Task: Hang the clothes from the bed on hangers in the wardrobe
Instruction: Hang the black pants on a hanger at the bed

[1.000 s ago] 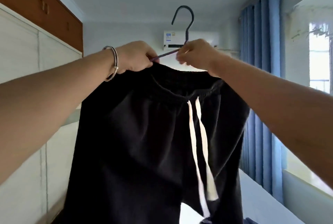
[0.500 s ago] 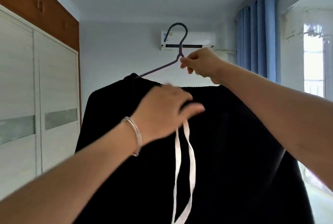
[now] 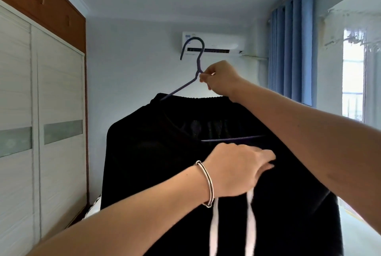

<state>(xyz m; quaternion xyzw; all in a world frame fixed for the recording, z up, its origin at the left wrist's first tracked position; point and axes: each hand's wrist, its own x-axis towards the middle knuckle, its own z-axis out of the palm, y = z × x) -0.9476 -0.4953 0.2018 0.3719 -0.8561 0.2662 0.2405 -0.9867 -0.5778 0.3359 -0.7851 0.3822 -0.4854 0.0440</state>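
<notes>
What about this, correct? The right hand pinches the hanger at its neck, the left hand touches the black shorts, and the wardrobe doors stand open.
No: the head view shows the wardrobe doors closed. The right hand does pinch the hanger at its neck, and the left hand touches the black shorts.

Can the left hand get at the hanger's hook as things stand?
Probably yes: the hanger's hook stands bare above the right hand, and the left hand rests on the black shorts below.
</notes>
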